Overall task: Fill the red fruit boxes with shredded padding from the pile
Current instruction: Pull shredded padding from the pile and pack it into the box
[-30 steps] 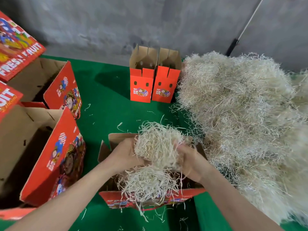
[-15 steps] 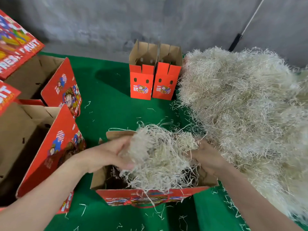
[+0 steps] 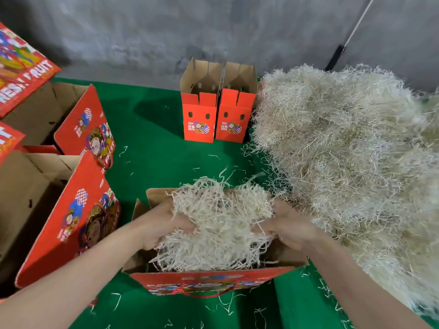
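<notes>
1. A green cloth (image 3: pixel 152 138) covers the table and is littered with stray pale strands. A grey wall (image 3: pixel 142 32) rises behind it, with a thin pole (image 3: pixel 342 48) leaning on it at the far right.
2. The pile (image 3: pixel 344 162) of shredded padding takes up the whole right side. Its edge crowds the right forearm and presses against the nearer of two small red boxes.
3. Those small red boxes (image 3: pixel 200 115) stand upright at the back, touching side by side with their flaps up. I cannot see to their bottoms.
4. On the left, two large red boxes (image 3: pixel 71 217) sit open with brown cardboard showing inside. Printed lids (image 3: pixel 21 72) are propped in the upper corner.
5. The near box (image 3: pixel 206 281) sits open front and centre, just beside the pile, its red printed wall facing the person. Padding already lies in it, with dark gaps around it.
6. A clump of padding (image 3: pixel 221 222) sits at the mouth of that box, between both hands.
7. The left hand (image 3: pixel 161 224) grips the clump's left side and the right hand (image 3: pixel 287 224) its right. The fingers of both curl into the shreds, their tips buried.
</notes>
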A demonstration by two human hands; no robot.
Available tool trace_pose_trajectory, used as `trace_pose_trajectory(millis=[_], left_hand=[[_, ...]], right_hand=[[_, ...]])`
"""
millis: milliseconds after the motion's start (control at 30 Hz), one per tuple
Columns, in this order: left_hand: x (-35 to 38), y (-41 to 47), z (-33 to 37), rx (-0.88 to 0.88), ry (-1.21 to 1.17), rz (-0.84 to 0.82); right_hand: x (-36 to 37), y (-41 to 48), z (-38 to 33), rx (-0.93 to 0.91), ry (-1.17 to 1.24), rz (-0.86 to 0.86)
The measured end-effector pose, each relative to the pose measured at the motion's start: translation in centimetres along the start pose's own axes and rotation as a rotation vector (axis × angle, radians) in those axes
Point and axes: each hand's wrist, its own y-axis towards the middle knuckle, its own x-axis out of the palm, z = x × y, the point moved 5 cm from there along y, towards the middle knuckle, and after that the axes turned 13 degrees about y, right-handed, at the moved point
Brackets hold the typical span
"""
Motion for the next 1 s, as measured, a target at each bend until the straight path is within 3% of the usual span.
trace_pose_trajectory(millis=[133, 267, 400, 500, 567, 633, 700, 767, 933, 1000], left_hand=[[-2.7, -0.8, -1.3, -0.09, -0.208, 0.124], [-2.8, -0.8, -2.0, -0.101, -0.341, 0.119], [-0.5, -0.8, 1.0, -0.081, -0.418, 0.043], [1.5, -0.4, 2.4, -0.033, -0.579, -0.126], [2.0, -0.5, 2.6, 0.037, -0.444, -0.15], [2.5, -0.6, 2.4, 0.119, -0.145, -0.142], [2.1, -0.7, 2.0, 0.165, 0.065, -0.065], [0.2, -1.0, 1.0, 0.124, 0.097, 0.015], [-3.0, -1.8, -2.6, -0.176, -0.029, 0.086], [-2.2, -2.1, -2.1, -0.181, -0.08, -0.021]], right_hand=[[-2.9, -1.0, -1.3, -0.031, -0.034, 0.122], [-3.3, -0.9, -1.4, -0.09, -0.095, 0.211], [1.0, -0.3, -0.5, -0.136, -0.001, -0.046], [4.5, 0.3, -0.2, -0.203, -0.119, -0.155], [5.5, 0.8, -0.4, -0.292, -0.168, -0.113], [5.4, 0.8, -0.9, -0.359, -0.142, 0.02], [4.4, 0.5, -1.1, -0.332, -0.101, 0.107], [2.9, 0.0, -1.3, -0.264, -0.083, 0.151], [-1.4, -1.1, -1.5, -0.178, 0.099, 0.32], [-1.2, -1.2, -1.2, -0.098, 0.165, 0.33]])
